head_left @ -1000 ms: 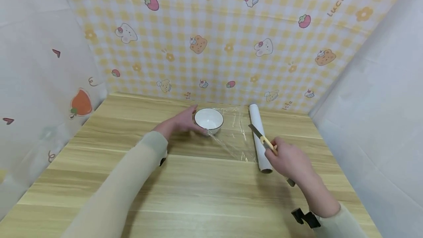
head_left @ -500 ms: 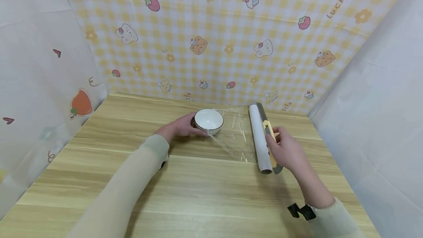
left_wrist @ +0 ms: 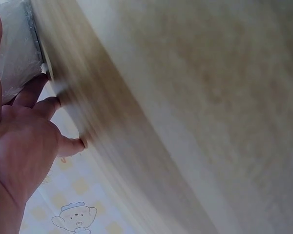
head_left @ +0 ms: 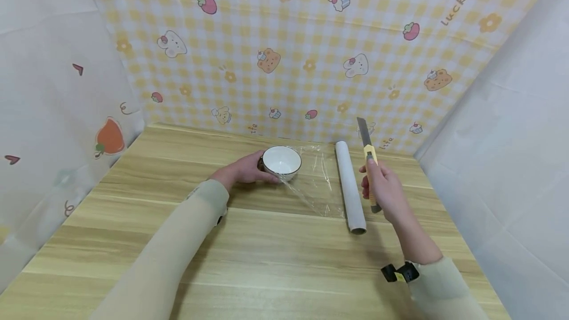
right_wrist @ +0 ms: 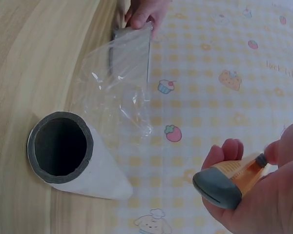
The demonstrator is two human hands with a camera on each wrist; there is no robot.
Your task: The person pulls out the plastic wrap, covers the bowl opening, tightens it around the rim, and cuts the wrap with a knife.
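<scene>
My left hand [head_left: 246, 168] grips the side of a white bowl [head_left: 282, 163] with a dark rim, thumb at the front and fingers round its left. Clear plastic wrap [head_left: 313, 181] stretches from the bowl to a white-wrapped roll [head_left: 349, 186] on the table; in the left wrist view the wrapped bowl [left_wrist: 14, 46] shows at the upper left. To the right of the roll, my right hand [head_left: 387, 186] holds a utility knife [head_left: 370, 152] above the table, its thumb along the yellow handle. The blade is out and points to the back wall. The knife's grey end [right_wrist: 217, 187] shows in the right wrist view.
The wood-grain table [head_left: 266, 265] meets a checked cloth wall [head_left: 289, 88] at the back. White cloth hangs at the left [head_left: 58, 112] and the right [head_left: 502, 127]. A black wrist device [head_left: 401, 272] sits by the right sleeve.
My right hand has carried the knife from over the roll to its right side and lifted it, the blade swinging to point at the back. The bowl, wrap and roll stay in place.
</scene>
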